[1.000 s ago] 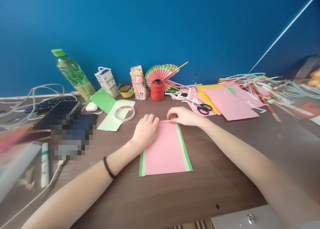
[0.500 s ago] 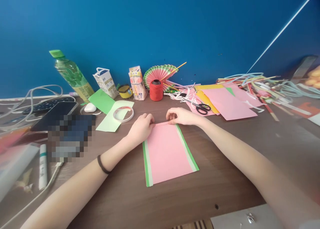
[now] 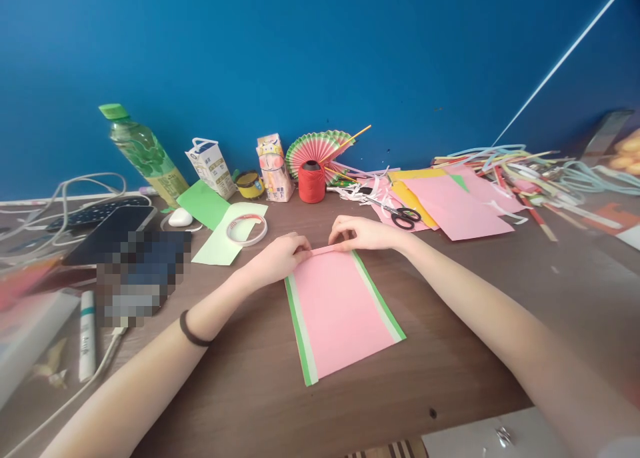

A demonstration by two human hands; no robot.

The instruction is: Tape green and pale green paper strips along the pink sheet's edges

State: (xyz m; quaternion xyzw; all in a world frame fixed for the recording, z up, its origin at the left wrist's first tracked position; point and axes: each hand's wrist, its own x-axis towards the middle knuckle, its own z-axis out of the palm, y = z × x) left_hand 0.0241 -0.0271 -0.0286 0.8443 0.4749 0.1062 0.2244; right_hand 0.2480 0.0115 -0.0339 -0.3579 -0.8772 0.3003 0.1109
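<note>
A pink sheet of paper [image 3: 345, 311] with green and pale green strips down both long sides lies on the brown table [image 3: 240, 391]. A narrow fold runs along its far edge. My left hand [image 3: 280, 257] pinches the far left corner, fingers closed on the paper. At the far right corner my right hand [image 3: 361, 234] is curled, thumb and finger closed on the same folded edge. Behind the hands stand a red spool of thread [image 3: 311, 183] and a pink and green pleated fan [image 3: 310, 148].
A tape roll [image 3: 247, 230] lies on green paper at the left, near a bottle [image 3: 145, 151] and a milk carton [image 3: 211, 168]. Black scissors [image 3: 405, 217], pink sheets [image 3: 457, 205] and paper strips lie at the back right. A marker [image 3: 87, 338] is at the left.
The near end of the pink sheet has swung a little to the right. My left hand has shifted slightly left and nearer; my right hand has moved slightly left.
</note>
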